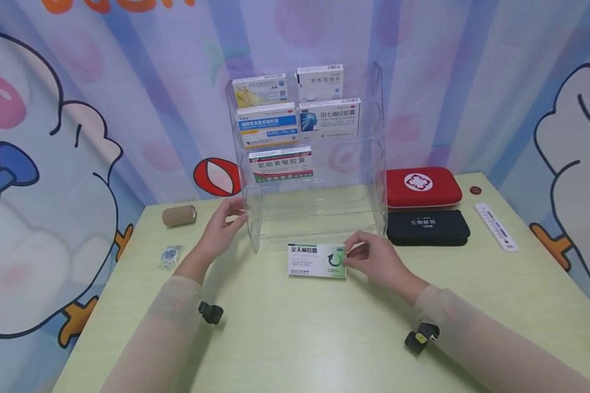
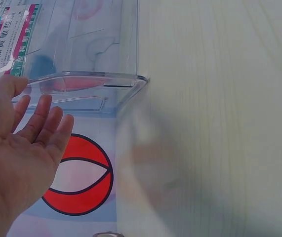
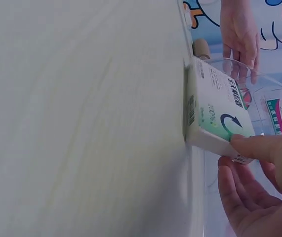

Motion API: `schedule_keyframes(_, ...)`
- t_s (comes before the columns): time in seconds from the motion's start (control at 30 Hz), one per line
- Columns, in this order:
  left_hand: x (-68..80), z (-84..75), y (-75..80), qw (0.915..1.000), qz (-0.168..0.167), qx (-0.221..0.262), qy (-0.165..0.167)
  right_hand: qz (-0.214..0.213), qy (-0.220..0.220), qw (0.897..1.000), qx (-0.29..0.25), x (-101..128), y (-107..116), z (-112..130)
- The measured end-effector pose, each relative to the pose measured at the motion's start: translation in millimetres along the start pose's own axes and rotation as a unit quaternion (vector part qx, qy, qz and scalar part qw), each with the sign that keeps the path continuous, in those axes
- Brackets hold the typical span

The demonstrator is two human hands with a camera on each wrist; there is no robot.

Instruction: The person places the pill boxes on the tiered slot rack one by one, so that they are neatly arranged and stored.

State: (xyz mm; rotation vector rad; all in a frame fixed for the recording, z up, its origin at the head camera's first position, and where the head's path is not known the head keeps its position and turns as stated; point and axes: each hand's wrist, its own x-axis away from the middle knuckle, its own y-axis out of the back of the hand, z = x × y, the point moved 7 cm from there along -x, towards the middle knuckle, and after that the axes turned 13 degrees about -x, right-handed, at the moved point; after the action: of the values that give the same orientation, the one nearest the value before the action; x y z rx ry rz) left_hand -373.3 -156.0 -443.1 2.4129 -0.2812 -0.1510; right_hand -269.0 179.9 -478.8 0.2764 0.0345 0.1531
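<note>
A clear tiered display rack (image 1: 319,199) stands on the table, holding several medicine boxes on its upper tiers. My right hand (image 1: 376,259) pinches the right end of a white and green medicine box (image 1: 316,261), thumb on its printed face. This box (image 3: 220,103) is held upright in front of the rack's lowest tier; whether it touches the table I cannot tell. At the rack's left side, my left hand (image 1: 221,229) has its thumb near the side panel's edge. In the left wrist view the fingers of the left hand (image 2: 22,133) are extended beside the panel.
Right of the rack lie a red zip case (image 1: 423,188), a black case (image 1: 428,228), a white strip (image 1: 495,226) and a small dark red disc (image 1: 475,190). A brown roll (image 1: 179,215) and a small wrapped item (image 1: 169,256) lie at the left. A printed curtain (image 1: 167,82) hangs behind.
</note>
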Motion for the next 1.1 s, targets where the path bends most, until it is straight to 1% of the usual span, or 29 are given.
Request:
schedule_keyframes(0.07,1.8,-5.3,0.9,1.0000,0.004,0.005,0.004,-0.013,0.015,1.000,-0.002,2,3,5)
schedule_keyframes(0.13,6.3,-14.2,2.8,0.9999,0.009,0.007,0.006,-0.023,0.033,0.999,0.004,3,7,11)
schedule_keyframes(0.3,16.2,-32.1,7.6,0.9997,0.019,0.006,0.012,-0.043,0.069,0.996,0.048,4,21,31)
schedule_keyframes(0.5,20.0,-37.0,9.3,0.9997,0.022,0.005,0.014,-0.080,0.107,0.989,0.070,-2,49,67)
schedule_keyframes(0.57,19.6,-36.6,9.2,0.9996,0.023,0.005,0.014,-0.096,0.135,0.984,0.072,-6,62,82)
schedule_keyframes(0.67,17.0,-33.1,8.4,0.9996,0.023,0.006,0.013,-0.121,0.185,0.971,0.086,-13,81,103)
schedule_keyframes(0.77,11.0,-23.5,6.2,0.9997,0.020,0.009,0.010,-0.145,0.224,0.959,0.098,-24,98,120)
schedule_keyframes(0.93,1.4,-5.3,2.4,0.9999,0.012,0.010,0.001,-0.169,0.275,0.941,0.097,-43,119,144)
schedule_keyframes(1.1,-0.6,-1.7,1.3,0.9999,0.007,0.005,-0.006,-0.194,0.303,0.928,0.093,-58,132,161)
